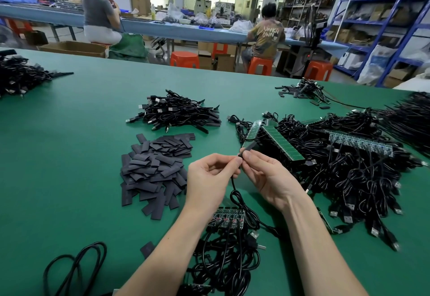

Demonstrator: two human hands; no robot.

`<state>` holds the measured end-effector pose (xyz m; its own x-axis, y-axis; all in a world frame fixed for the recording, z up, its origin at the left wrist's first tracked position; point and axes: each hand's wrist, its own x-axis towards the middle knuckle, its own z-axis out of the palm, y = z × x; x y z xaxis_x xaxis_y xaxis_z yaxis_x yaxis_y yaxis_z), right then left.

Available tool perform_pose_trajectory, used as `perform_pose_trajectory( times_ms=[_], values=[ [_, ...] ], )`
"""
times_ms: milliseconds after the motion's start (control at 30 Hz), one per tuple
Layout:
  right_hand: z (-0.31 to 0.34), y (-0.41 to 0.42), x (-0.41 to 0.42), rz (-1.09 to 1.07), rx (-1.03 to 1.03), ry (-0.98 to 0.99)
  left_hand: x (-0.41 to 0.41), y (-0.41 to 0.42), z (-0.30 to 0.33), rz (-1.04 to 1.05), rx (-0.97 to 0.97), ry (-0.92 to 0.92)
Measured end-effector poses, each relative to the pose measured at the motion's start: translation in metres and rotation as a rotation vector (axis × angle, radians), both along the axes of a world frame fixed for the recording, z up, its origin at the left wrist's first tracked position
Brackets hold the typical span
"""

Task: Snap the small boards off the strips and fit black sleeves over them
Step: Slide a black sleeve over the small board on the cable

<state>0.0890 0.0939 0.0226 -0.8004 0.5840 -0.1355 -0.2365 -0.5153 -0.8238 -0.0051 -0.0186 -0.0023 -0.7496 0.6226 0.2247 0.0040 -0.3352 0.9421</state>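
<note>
I hold my two hands together above a green table point(69, 156). My left hand point(209, 179) pinches a thin black cable point(233, 185) between thumb and forefinger, just below where it meets a small board. My right hand point(265, 174) pinches a black sleeve point(248, 147) that sticks up and away from my fingertips. The board itself is hidden, so I judge it is already inside the sleeve or nearly so; I cannot tell how far.

What could go wrong: if I push the sleeve at an angle it may catch on a board corner and bunch up. If I pull hard on the cable instead of bracing the board, I could strain the joint between them.

The cable hangs down in a loop to a short strip of boards point(226, 220) lying on the table beneath my wrists, with more cables tangled below it. That loop could snag the strip and drag it.

To my left lies a loose pile of flat sleeves point(153, 170). Beyond it sits a heap of finished cables point(179, 112). To my right, long green strips point(282, 144) rest on a large tangle of cables point(353, 170), close to my right hand. Nothing lies between my hands and the pile of flat sleeves.
</note>
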Motion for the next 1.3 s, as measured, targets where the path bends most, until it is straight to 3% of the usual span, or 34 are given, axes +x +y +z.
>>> perform_pose_trajectory(
  times_ms=[1300],
  values=[
    [-0.0006, 0.0020, 0.0036, 0.053, 0.003, 0.015, 0.0019, -0.0015, 0.0048, -0.053, 0.052, -0.075]
  ],
)
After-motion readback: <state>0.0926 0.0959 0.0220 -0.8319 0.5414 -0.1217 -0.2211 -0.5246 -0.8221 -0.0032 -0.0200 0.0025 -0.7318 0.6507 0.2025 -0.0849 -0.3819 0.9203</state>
